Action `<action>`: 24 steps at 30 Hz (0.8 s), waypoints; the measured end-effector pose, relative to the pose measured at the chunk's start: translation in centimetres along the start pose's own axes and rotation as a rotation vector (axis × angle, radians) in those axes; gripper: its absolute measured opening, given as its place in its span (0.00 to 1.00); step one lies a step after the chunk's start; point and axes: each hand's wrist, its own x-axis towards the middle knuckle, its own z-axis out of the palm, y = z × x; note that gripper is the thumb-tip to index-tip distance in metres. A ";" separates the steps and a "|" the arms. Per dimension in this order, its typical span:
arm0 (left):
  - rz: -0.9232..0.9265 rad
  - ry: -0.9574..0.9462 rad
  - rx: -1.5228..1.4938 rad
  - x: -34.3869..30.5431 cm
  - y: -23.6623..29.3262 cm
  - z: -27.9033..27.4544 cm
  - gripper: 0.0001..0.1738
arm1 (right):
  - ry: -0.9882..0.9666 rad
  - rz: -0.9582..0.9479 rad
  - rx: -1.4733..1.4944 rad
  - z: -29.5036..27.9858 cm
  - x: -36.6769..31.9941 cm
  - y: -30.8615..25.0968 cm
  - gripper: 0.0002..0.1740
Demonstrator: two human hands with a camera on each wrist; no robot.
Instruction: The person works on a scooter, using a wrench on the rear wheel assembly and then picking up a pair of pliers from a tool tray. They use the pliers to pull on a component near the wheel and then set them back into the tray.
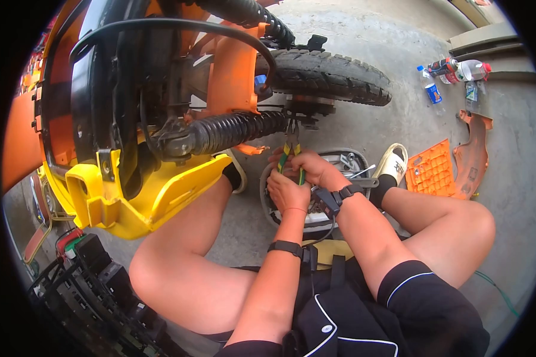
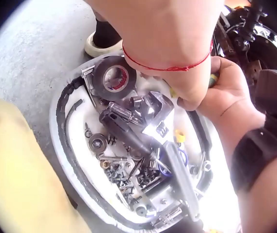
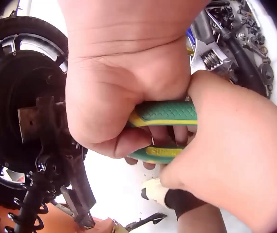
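Note:
A pair of pliers (image 1: pixel 289 150) with green and yellow handles points away from the person, its jaws right at the dark hardware around the wheel axle (image 1: pixel 307 113). My left hand (image 1: pixel 288 191) grips the handles near their ends. Farther up, my right hand (image 1: pixel 315 168) holds them too, fingers curled over one handle (image 3: pixel 170 113). In the right wrist view the two handles stand apart, with fingertips showing between them. A black spring shock absorber (image 1: pixel 238 132) ends close beside the plier tips. The left wrist view mostly hides the pliers behind the hands.
Below the hands sits a pale tray (image 2: pixel 63 114) holding an adjustable wrench (image 2: pixel 177 170), a screwdriver (image 2: pixel 124 131), black tape (image 2: pixel 99 77) and small hardware. A tire (image 1: pixel 333 77) and a yellow body panel (image 1: pixel 161 202) flank the work. Orange panels (image 1: pixel 430 169) and bottles (image 1: pixel 432 89) lie right.

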 end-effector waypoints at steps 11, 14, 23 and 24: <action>-0.110 0.049 0.118 -0.5 1.7 -0.7 0.39 | -0.134 0.053 0.136 -0.2 0.1 -0.4 0.33; -0.108 0.047 0.138 -0.6 1.9 -0.7 0.40 | -0.149 0.043 0.152 -0.1 -0.3 -0.6 0.33; -0.103 0.036 0.130 0.0 1.2 -0.7 0.38 | -0.147 0.015 0.146 -0.9 1.3 1.0 0.29; -0.109 -0.005 0.120 0.2 1.1 -0.8 0.37 | -0.105 0.007 0.127 -0.8 1.2 1.0 0.28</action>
